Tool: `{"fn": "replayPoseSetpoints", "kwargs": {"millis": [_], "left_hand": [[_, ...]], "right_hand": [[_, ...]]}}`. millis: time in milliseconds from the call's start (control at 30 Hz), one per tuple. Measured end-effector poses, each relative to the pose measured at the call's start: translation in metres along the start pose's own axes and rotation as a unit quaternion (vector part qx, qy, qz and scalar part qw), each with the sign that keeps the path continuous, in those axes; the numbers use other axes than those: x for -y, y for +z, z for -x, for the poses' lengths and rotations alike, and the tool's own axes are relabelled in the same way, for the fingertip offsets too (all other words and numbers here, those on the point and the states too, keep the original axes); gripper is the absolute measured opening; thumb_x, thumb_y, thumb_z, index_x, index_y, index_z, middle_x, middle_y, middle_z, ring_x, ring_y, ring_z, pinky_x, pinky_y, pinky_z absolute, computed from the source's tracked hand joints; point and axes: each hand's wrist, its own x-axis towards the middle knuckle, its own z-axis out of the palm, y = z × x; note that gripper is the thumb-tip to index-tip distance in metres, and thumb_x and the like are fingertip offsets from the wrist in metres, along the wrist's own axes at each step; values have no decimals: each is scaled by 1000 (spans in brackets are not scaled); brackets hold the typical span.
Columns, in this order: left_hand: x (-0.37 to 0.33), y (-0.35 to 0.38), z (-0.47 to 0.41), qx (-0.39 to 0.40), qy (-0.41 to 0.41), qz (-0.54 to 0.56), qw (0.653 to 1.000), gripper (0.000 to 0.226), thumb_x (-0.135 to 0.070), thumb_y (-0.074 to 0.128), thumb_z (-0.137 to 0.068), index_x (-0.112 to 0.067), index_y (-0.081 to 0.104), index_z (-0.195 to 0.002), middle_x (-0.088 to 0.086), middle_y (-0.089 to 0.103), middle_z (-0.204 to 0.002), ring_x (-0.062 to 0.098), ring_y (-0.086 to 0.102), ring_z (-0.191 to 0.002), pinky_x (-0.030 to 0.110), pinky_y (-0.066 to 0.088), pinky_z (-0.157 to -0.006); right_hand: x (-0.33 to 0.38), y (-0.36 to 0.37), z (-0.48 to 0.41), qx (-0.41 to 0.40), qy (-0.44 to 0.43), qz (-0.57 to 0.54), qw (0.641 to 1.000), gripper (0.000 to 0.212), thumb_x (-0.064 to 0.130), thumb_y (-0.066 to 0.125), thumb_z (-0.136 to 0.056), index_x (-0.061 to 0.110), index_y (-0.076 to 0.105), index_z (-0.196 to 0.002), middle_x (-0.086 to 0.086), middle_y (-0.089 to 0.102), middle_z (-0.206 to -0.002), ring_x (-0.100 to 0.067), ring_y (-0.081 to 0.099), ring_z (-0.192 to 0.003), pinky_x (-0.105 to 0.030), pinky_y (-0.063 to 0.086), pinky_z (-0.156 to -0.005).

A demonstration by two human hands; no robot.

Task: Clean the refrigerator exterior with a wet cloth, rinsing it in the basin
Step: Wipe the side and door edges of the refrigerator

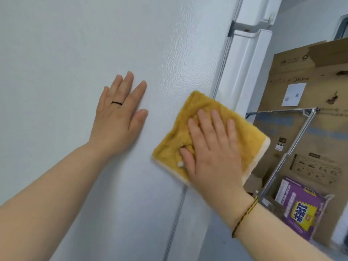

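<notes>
Cloth (pixel 199 108), yellow with a pale edge, lies flat against the white side of the refrigerator (pixel 75 44), near its front edge; my right grip (pixel 212 146) presses it there, fingers straight and spread, curled round nothing; my left grip (pixel 118 119) rests flat on the bare panel beside the cloth, apart from it, holding nothing; a cardboard box (pixel 310 72) and a purple packet (pixel 301 210) stand to the right.

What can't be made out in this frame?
Head view:
- Basin: outside the frame.
- Cloth: middle hidden under the right hand; wetness unreadable.
- Fridge: top and bottom cut off by the edges.
- Box print: too small.
</notes>
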Motion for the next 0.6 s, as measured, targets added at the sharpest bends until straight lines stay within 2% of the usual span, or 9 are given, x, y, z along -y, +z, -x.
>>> {"fn": "replayPoseSetpoints", "kwargs": {"millis": [67, 133, 200, 233, 300, 333, 400, 500, 600], "left_hand": [[8, -1, 28, 24, -9, 0, 1000, 60, -48, 23, -85, -22, 11, -137, -5, 5, -144, 2, 1, -133, 10, -15, -105], [15, 2, 51, 46, -15, -15, 999, 61, -51, 24, -90, -19, 19, -142, 3, 13, -145, 12, 3, -136, 10, -15, -106], [21, 5, 64, 61, -9, -43, 997, 60, -56, 15, -93, -19, 21, -141, 5, 17, -145, 16, -3, -137, 14, -14, -107], [24, 6, 67, 65, -8, -54, 996, 59, -57, 12, -93, -22, 20, -140, 3, 16, -146, 11, -9, -138, 15, -14, -108], [28, 8, 68, 67, -4, -64, 996, 57, -57, 11, -93, -25, 19, -139, 3, 17, -147, 5, -13, -139, 16, -15, -108], [28, 8, 67, 63, 0, -65, 996, 57, -57, 12, -93, -26, 19, -139, 6, 19, -147, 6, -12, -139, 16, -15, -108], [28, 8, 67, 53, 3, -63, 997, 55, -58, 12, -92, -30, 18, -139, 7, 20, -148, 4, -13, -139, 16, -15, -108], [27, 9, 70, 49, 0, -62, 997, 56, -58, 11, -92, -28, 18, -139, 3, 17, -148, 5, -13, -138, 15, -15, -108], [27, 8, 69, 53, -4, -63, 997, 59, -59, 11, -91, -26, 18, -139, 3, 14, -150, 11, -12, -138, 15, -16, -107]], "right_hand": [[30, 10, 39, 80, -87, 17, 993, 57, 38, 34, -85, 6, 38, -133, -12, 39, -142, -35, 15, -138, -42, 7, -112], [51, 23, 86, 142, -188, 27, 971, 60, 35, 28, -84, 9, 24, -138, -8, 16, -151, -34, -6, -142, -42, 10, -111], [60, 31, 114, 188, -234, 37, 953, 67, 34, 29, -82, 9, 11, -142, -15, -3, -154, -34, -13, -141, -40, 13, -110], [58, 33, 117, 192, -252, 39, 948, 70, 35, 31, -81, 8, 11, -142, -16, -3, -153, -34, -11, -141, -39, 11, -111], [49, 31, 101, 142, -283, 31, 948, 61, 35, 27, -81, 10, 24, -137, -9, 22, -149, -31, 1, -140, -41, 4, -112], [42, 26, 82, 116, -267, 24, 956, 57, 35, 26, -81, 12, 30, -133, -4, 34, -144, -30, 9, -137, -41, 1, -113], [28, 17, 41, 72, -181, 5, 981, 56, 38, 30, -80, 14, 37, -130, -1, 47, -138, -28, 23, -132, -40, 0, -113], [17, 9, 17, 65, -100, 16, 993, 57, 40, 33, -83, 12, 41, -132, -8, 46, -139, -29, 28, -130, -43, 8, -110], [24, 8, 56, 98, -141, 18, 985, 54, 28, 32, -83, 8, 35, -133, -10, 42, -142, -35, 21, -134, -45, 5, -112]]}}
